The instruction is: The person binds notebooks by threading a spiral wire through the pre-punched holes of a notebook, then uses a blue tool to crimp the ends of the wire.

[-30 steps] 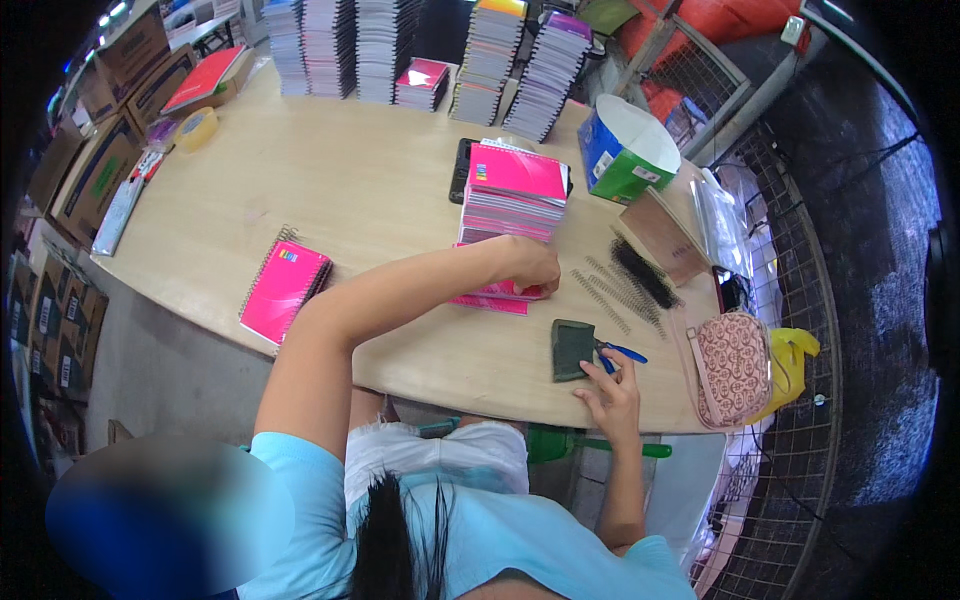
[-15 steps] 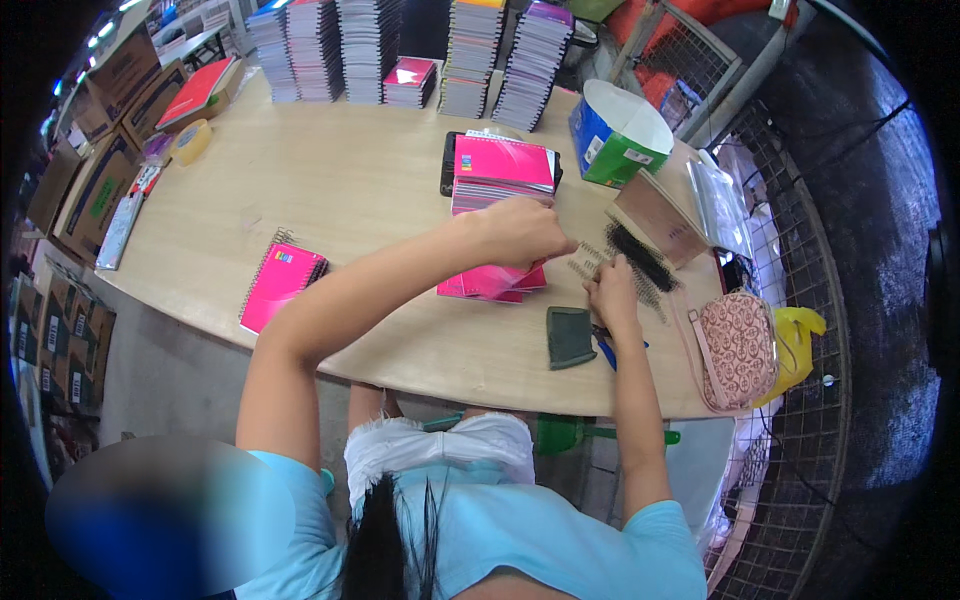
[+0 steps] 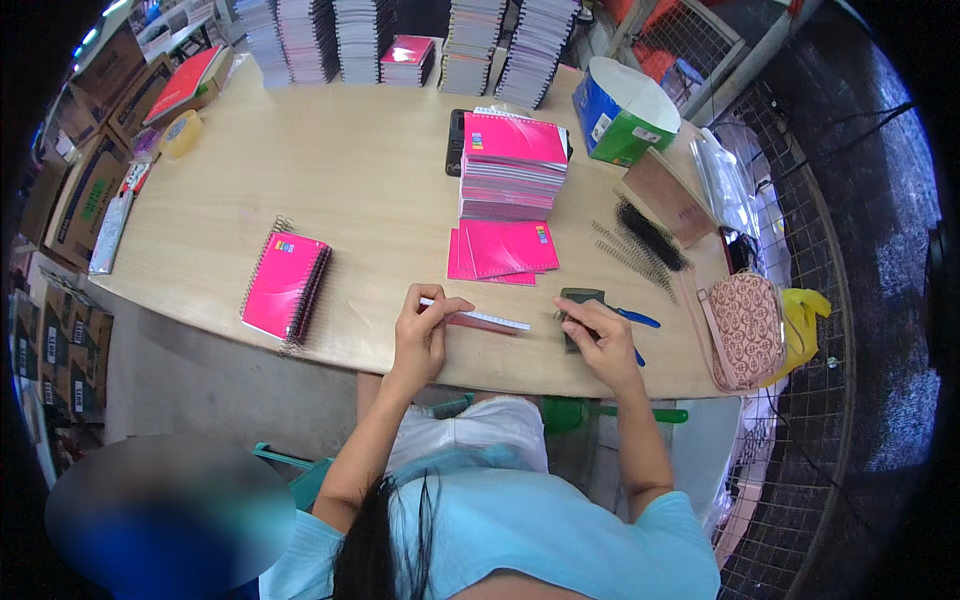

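My left hand [image 3: 422, 332] pinches one end of a thin unbound notebook [image 3: 488, 321], tilted nearly edge-on above the near table edge. My right hand [image 3: 600, 335] is closed in a pinch just right of it; something small and thin may be between the fingertips, too fine to make out. Under that hand lie a dark green block [image 3: 580, 296] and blue-handled pliers [image 3: 637, 318]. Beyond my hands, loose pink notebooks [image 3: 508, 249] lie before a taller stack of pink notebooks [image 3: 513, 180]. Wire spirals [image 3: 635, 257] and a dense black bunch of coils [image 3: 650, 237] rest to the right.
Pink spiral notebooks [image 3: 283, 287] lie at the left. Tall stacks of bound notebooks [image 3: 358, 45] line the far edge. A blue-green carton [image 3: 625, 115], a wooden block [image 3: 668, 198] and a pink patterned bag [image 3: 742, 330] stand right. A tape roll [image 3: 181, 135] sits far left.
My left hand has come back from the pink stack to the near edge with a thin notebook. My right hand has drawn back from the wire spirals toward it.
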A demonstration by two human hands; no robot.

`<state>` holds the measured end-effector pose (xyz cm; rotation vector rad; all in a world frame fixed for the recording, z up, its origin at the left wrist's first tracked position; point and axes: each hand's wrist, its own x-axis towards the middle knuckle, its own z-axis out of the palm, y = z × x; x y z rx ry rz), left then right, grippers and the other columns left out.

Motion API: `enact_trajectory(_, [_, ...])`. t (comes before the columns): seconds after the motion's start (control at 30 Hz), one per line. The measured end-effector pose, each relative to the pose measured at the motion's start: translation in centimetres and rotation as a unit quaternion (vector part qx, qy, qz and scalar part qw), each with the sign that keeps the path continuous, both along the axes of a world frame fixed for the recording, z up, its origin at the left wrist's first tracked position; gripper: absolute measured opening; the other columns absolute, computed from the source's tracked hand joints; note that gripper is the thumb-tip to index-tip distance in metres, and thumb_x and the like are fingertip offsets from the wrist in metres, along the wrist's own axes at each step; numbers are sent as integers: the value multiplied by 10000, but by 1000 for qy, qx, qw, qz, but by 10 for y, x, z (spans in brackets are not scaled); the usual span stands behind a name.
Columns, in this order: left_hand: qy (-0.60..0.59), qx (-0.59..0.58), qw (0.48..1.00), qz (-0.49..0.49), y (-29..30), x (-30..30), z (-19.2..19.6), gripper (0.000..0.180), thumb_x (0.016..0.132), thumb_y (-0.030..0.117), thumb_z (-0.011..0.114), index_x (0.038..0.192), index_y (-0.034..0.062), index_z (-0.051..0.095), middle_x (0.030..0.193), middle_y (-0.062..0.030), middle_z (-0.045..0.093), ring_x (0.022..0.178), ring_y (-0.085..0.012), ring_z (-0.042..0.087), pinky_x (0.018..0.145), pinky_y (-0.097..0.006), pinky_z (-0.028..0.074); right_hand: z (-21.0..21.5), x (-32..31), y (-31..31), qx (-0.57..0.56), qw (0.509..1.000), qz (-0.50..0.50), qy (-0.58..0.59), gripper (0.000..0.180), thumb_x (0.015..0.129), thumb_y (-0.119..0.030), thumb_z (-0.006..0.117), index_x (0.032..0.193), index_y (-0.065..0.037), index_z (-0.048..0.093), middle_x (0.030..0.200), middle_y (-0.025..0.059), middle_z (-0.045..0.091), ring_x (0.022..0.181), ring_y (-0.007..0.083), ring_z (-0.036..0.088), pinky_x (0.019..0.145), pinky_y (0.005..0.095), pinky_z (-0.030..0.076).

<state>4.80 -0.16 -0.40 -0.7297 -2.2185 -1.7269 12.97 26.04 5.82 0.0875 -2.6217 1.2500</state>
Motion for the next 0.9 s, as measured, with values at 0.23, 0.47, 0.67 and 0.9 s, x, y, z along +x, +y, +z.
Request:
enact_trajectory(0.23, [16,2,1000,-8,-1,-4,0,369,781,-163,551,1003,59,745,927,-114,514,837,-260,587,732,-344,507,-7,-7,-18,-64,998,8,0,306,832,-12,735,1135,-56,743,954,101,722,759,152,663,650,263,504])
enact_trajectory(0.47, [-23,17,999,-23,0,-4,1,288,825,-136,572,973,49,735,933,-107,507,855,-232,569,753,-295,479,-10,-11,-24,-51,998,32,18,218,785,17,753,996,-35,754,957,92,728,820,176,673,666,281,518])
enact_trajectory(0.67, [-10,15,1000,-10,0,-3,2,363,802,-176,562,1008,66,739,927,-102,511,791,-228,584,711,-317,504,-11,-13,-24,-44,995,55,70,214,745,38,764,944,-40,756,936,91,728,849,214,667,696,320,518])
enact_trajectory(0.9, [1,15,1000,-11,1,-4,2,346,808,-168,569,1001,63,741,925,-100,509,789,-227,579,704,-318,500,-9,-14,-20,-6,992,85,96,164,759,33,754,912,-24,736,914,97,722,870,236,667,725,345,520])
